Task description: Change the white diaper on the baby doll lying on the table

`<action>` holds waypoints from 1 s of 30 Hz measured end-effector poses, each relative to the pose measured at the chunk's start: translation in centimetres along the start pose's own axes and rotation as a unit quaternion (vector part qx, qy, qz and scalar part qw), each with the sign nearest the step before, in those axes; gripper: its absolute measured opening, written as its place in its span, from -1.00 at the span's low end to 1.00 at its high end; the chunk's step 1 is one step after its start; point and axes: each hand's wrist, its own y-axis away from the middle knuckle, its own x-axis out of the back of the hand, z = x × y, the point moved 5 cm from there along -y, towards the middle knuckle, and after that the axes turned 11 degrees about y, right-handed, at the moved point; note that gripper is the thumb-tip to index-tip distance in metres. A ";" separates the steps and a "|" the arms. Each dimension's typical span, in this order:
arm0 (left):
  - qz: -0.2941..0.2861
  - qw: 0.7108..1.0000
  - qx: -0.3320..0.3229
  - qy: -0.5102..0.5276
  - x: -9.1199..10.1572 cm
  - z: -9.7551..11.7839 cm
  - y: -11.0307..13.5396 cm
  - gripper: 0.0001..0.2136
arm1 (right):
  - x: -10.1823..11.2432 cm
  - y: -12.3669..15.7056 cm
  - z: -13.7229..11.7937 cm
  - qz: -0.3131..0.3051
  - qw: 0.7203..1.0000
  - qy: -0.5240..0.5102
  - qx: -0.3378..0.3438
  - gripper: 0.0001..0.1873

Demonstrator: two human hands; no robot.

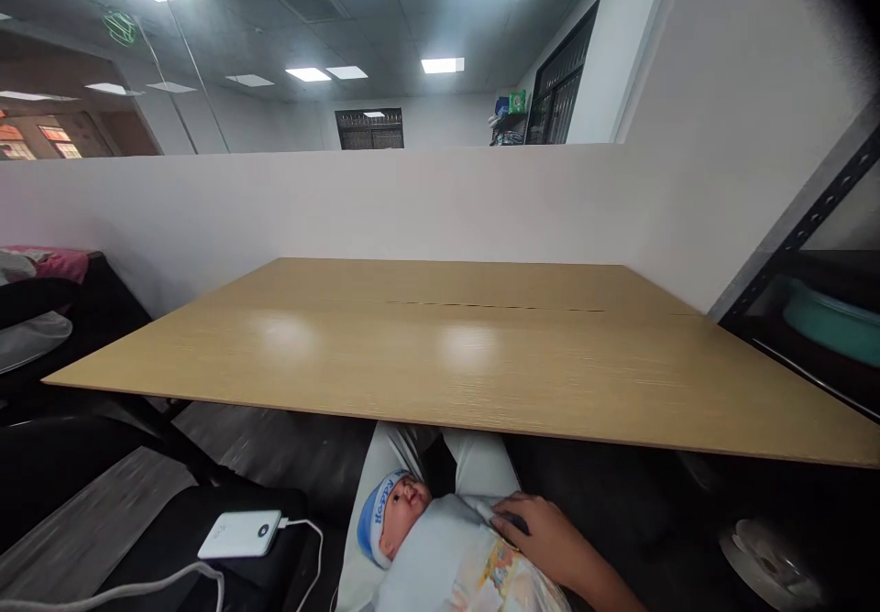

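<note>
Fingers [514,508] of right hand [543,537] bent over the doll's front, thumb tucked under; lightly laid on or pinching cloth, can't tell. Left hand out of view, state unknown. Doll [430,543] lies face up and slantwise across the lap, head to the left, body toward the near right; light-blue top, blue-and-white cap [375,519], printed wrap [505,564] around the lower body. Under it, pale trousers [481,464], with a gap between the thighs.

To hold it well, I'd say: spread the palm over the doll's middle, press gently, thighs closer together, head propped so it can't roll off left; don't bunch the wrap.

Farther out: tabletop [412,365] just beyond the knees; white power bank [240,535] on a black seat [171,539] at left, cable [320,546] plugged in.
</note>
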 end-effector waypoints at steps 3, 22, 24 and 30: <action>-0.043 0.998 -0.047 -0.023 -0.7 1.2 2.1 -0.66 | 0.9 1.9 -0.8 -0.027 0.999 -0.031 -0.005 -0.60; -0.139 0.959 -0.168 0.184 -5.5 4.7 2.1 -0.44 | 3.1 2.2 -3.9 0.040 0.990 -0.093 0.093 -0.64; -0.184 0.951 -0.154 0.194 -5.7 3.3 2.9 -0.33 | 3.3 3.2 -6.7 -0.014 0.985 -0.090 0.145 -0.65; -0.240 0.940 -0.123 0.208 -4.2 2.1 5.0 -0.32 | 5.1 6.7 -5.5 -0.028 0.998 -0.041 0.033 -0.66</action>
